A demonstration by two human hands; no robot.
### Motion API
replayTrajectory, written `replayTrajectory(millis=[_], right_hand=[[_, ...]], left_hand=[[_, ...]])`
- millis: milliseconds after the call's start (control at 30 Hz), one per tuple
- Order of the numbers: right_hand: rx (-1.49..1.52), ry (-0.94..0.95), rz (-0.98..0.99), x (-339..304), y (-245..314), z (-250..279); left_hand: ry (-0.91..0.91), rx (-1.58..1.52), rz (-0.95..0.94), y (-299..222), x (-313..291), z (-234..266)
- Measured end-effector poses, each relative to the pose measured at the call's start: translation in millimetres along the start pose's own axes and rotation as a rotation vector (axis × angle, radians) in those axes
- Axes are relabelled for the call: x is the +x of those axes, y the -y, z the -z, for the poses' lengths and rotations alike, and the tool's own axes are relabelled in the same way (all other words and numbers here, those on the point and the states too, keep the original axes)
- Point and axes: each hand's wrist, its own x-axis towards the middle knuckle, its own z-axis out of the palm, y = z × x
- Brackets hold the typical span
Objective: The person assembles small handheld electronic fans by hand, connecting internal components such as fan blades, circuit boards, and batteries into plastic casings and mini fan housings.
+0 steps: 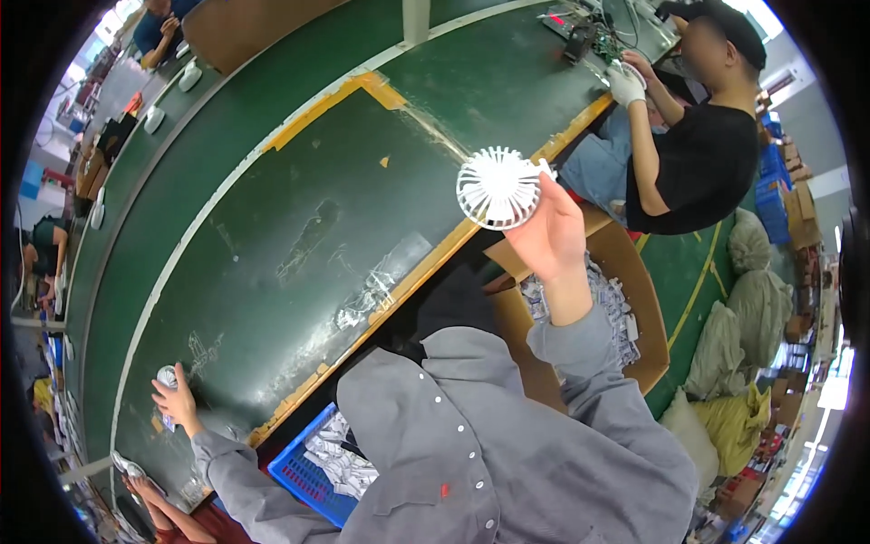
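Raised above the table's front edge, my right hand [555, 231] is closed on a white round fan guard [500, 186] with ribs spreading out from its middle. The guard's open face is turned up, and my fingers grip its right rim. Far to the left, my left hand [178, 403] reaches over the green table [263, 263] with its fingers curled round a small white fan [167, 374]. That fan is partly hidden by the hand, so its lower part is hard to make out.
A cardboard box [648, 331] of small packets stands by my right arm; a blue crate [308, 471] with white packets sits below the table. One co-worker [698, 136] sits at the right, and another's hands [145, 490] work at lower left. A conveyor [109, 236] curves along the far side.
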Motion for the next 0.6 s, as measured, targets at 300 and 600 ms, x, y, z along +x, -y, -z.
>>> replayTrajectory(millis=[300, 600], right_hand=[[0.183, 0.278, -0.038, 11, 14, 22], [0.132, 0.296, -0.08, 26, 15, 21]], left_hand=[[0.06, -0.285, -0.316, -15, -23, 30], [0.255, -1.347, -0.439, -96, -100, 107]])
